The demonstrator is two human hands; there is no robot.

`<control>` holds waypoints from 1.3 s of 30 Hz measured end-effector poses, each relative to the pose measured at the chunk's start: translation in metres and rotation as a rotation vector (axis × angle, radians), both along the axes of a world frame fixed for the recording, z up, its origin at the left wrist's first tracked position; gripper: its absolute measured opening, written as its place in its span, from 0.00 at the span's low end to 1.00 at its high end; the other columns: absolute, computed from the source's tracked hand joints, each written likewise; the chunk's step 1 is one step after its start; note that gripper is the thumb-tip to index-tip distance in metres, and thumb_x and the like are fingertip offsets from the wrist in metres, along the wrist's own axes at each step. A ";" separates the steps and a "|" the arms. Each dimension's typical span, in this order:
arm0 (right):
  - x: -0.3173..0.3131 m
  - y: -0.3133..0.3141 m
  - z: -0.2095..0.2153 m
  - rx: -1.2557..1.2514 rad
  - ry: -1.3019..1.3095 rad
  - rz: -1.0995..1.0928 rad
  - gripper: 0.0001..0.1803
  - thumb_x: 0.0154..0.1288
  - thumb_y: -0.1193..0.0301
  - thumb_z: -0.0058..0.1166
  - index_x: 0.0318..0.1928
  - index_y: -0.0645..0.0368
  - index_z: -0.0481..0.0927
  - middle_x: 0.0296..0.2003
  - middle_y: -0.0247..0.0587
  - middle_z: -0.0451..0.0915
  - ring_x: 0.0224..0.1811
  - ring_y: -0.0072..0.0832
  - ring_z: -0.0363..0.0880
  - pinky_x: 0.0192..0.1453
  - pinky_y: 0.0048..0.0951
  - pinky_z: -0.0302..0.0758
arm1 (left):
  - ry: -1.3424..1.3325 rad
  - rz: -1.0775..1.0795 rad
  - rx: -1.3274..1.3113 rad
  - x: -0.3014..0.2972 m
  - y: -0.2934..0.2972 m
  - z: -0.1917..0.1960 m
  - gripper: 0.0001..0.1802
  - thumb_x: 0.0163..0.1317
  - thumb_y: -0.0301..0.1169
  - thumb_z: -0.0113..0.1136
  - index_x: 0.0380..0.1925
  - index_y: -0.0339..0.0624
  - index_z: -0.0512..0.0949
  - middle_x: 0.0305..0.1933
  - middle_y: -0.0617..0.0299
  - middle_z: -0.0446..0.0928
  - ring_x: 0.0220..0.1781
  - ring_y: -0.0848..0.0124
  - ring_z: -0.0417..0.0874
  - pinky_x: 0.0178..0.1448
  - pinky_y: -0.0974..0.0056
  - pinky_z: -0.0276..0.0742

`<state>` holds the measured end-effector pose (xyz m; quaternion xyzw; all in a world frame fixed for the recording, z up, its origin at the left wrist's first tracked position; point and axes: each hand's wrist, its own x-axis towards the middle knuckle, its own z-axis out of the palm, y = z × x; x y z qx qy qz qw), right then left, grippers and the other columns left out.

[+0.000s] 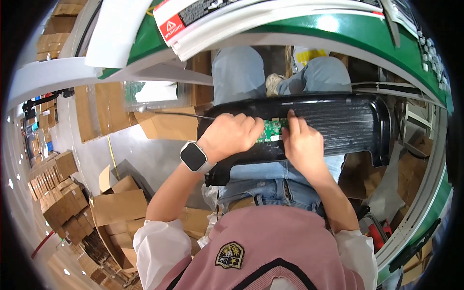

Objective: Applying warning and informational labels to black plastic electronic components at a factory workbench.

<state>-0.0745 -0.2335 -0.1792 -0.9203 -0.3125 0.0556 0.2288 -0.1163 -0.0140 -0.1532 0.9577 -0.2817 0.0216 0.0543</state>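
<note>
A small green circuit board (271, 130) sits on top of a long black plastic panel (338, 126) that lies across the person's lap, over blue jeans (270, 183). The board is flat, rectangular and bright green, with pale spots and a white strip along its lower edge; only its middle part shows, because fingers cover both ends.

The left hand (231, 135) is curled, its fingers bent down over the board's left end and pressing on it and the panel beneath. A smartwatch (195, 156) with a dark square face and pale strap sits on that wrist, just behind the knuckles. The right hand (303, 142) rests on the board's right end, fingers held close together and pointing away from the body, the tips touching the panel's ribbed surface just beyond the board. Whether either hand actually pinches the board, or only presses on it, cannot be told.

The panel is glossy, with fine parallel ribs to the right of the right fingers and a curved, raised rim at its far right end. A thin dark cable (183, 115) runs off to the left from beyond the left fingers. Flattened and open cardboard boxes (118, 205) lie on the floor well to the left of the left hand.
</note>
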 end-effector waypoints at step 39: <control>-0.290 -0.529 0.148 0.343 -0.496 -1.383 0.17 0.64 0.61 0.60 0.34 0.64 0.75 0.32 0.37 0.72 0.39 0.26 0.68 0.49 0.31 0.65 | -0.706 -0.278 -0.643 -0.043 -0.073 0.113 0.14 0.57 0.32 0.60 0.44 0.46 0.82 0.47 0.57 0.81 0.49 0.60 0.83 0.52 0.51 0.76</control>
